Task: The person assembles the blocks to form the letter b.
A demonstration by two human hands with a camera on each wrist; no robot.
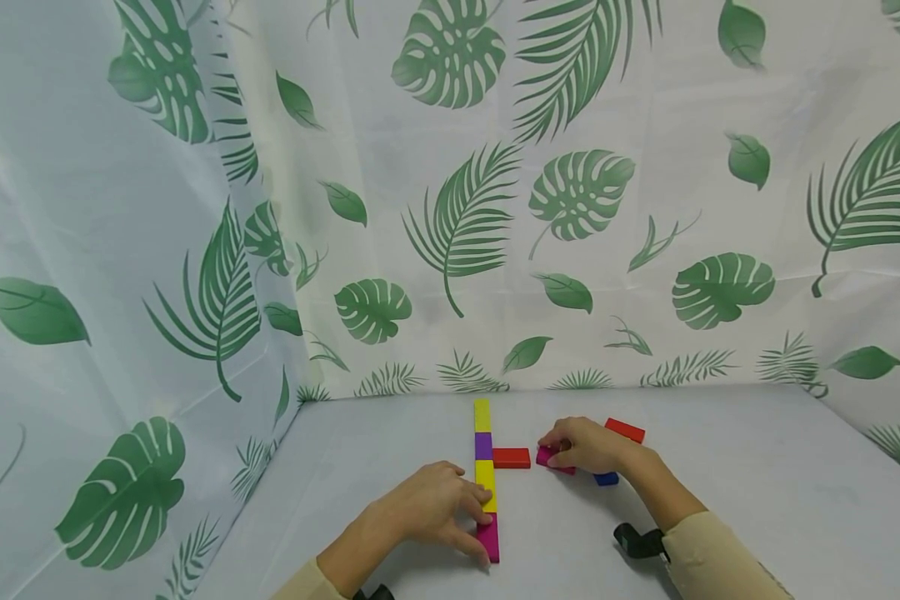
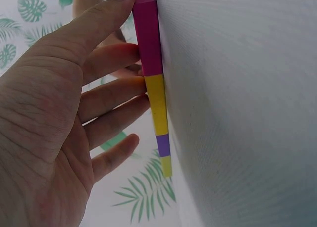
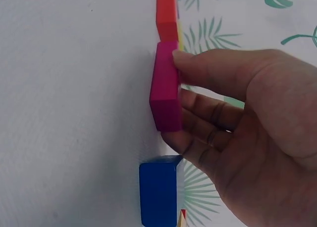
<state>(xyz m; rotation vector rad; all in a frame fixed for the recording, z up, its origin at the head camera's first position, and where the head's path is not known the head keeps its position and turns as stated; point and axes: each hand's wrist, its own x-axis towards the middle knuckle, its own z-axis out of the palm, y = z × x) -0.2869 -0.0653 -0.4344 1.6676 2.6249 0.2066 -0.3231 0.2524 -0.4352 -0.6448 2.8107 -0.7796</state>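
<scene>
A straight row of blocks runs away from me: a magenta block nearest, then a yellow block, a purple block and another yellow block. My left hand rests along the row, its thumb near the close end of the magenta block and fingertips touching its side and the nearer yellow block. A red block juts out to the right beside the purple one. Right of it, my right hand pinches a second magenta block between thumb and fingers, its end close to the red block.
A blue block lies behind my right hand, and another red block lies farther back. The white tabletop meets a leaf-printed curtain at the back and left. Black wrist cameras sit under my sleeves.
</scene>
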